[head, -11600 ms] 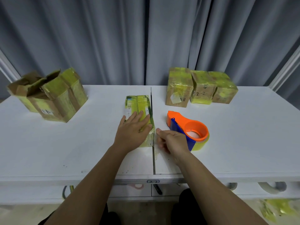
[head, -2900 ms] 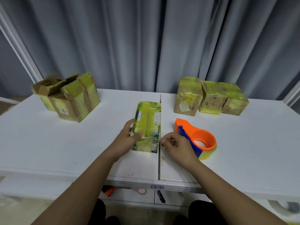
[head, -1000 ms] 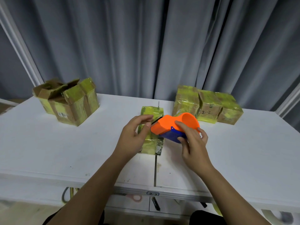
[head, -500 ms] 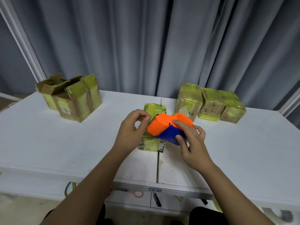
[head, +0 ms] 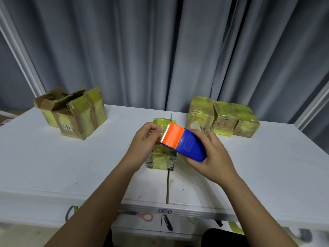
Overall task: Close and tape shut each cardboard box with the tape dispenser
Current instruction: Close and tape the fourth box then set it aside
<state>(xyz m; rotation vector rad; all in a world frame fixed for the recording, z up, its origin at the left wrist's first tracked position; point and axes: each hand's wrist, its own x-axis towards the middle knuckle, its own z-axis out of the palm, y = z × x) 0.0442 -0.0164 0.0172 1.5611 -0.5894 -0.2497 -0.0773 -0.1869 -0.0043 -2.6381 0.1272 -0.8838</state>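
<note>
Your tape dispenser (head: 183, 142) is light, rigid plastic; keep your grip on the blue body and stay clear of the toothed blade at its 10 o'clock end. The tape is thin and sticky, so take only its free end. Your right hand (head: 212, 157) wraps the blue body, fingers curled under it. Your left hand (head: 145, 139) pinches at the blade edge, probably the tape end, though I cannot see the tape. The dispenser is held above the closed cardboard box (head: 161, 160) at table centre; open boxes (head: 71, 111) wait at 10 o'clock.
</note>
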